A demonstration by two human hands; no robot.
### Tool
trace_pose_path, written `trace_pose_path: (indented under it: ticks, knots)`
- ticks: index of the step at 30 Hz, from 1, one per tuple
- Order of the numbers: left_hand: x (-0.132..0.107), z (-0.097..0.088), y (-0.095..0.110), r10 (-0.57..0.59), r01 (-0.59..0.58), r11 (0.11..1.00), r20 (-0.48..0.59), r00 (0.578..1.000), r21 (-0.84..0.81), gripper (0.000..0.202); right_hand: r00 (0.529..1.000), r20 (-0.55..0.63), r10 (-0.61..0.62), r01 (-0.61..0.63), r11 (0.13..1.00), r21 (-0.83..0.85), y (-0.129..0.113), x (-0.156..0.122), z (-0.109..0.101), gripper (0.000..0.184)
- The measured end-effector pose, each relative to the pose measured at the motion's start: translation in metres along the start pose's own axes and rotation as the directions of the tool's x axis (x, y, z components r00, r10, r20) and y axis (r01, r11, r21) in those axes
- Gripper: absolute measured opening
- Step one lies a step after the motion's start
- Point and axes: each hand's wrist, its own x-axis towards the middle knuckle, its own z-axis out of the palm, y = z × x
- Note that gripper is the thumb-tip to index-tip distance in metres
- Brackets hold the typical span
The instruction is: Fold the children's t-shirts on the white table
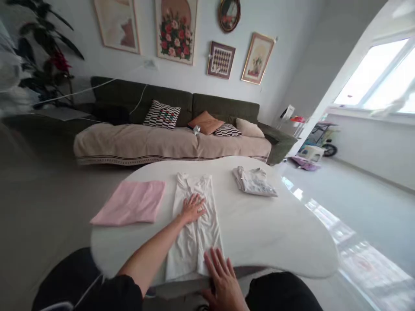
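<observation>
Smoothing, apparently, a white cloth garment (193, 241) with left fingers (197, 203) and right fingers (215, 260) released, next likely needing a pinched hem (180, 272).

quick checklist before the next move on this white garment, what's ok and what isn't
1. Left hand spread on the white garment: ok.
2. Right hand at the garment's lower right corner: ok; whether it presses down: cannot tell.
3. Garment free of creases: not ok, wrinkles show.
4. Lower edge fully supported by the table: cannot tell.
5. Pink cloth apart from the garment: ok.
</observation>
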Motion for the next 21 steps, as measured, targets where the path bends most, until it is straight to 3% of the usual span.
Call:
trace_pose_path:
  ticks: [3,7,10,12,15,21]
  knots:
    - [-0.022,-0.004,0.014,0.001,-0.002,1.000,-0.019,1.000,-0.016,0.063,0.999,-0.048,0.013,-0.016,0.997,-0.073,0.005,-0.008,0.010,0.084]
    - [-0.098,0.012,0.031,-0.035,0.028,0.997,-0.091,0.995,-0.078,0.079,0.980,-0.197,-0.038,0.001,0.983,-0.184,0.012,-0.007,0.021,0.075]
    - [-0.159,0.031,0.025,-0.023,0.024,0.998,0.027,0.999,-0.063,0.089,0.961,-0.257,-0.100,0.044,0.975,-0.216,0.016,-0.004,0.021,0.071]
    - [-0.183,0.041,0.013,-0.054,0.056,0.998,0.090,0.994,-0.013,0.088,0.956,-0.266,-0.127,0.070,0.974,-0.214,0.017,-0.004,0.016,0.071]
    - [-0.195,0.047,-0.003,-0.061,0.057,0.996,0.068,0.996,0.063,0.092,0.958,-0.246,-0.146,0.104,0.979,-0.177,0.018,-0.004,0.004,0.071]
    - [-0.196,0.050,-0.013,0.079,-0.079,0.995,0.002,0.997,0.059,0.092,0.972,-0.167,-0.166,0.164,0.986,-0.030,0.011,-0.006,-0.030,0.053]
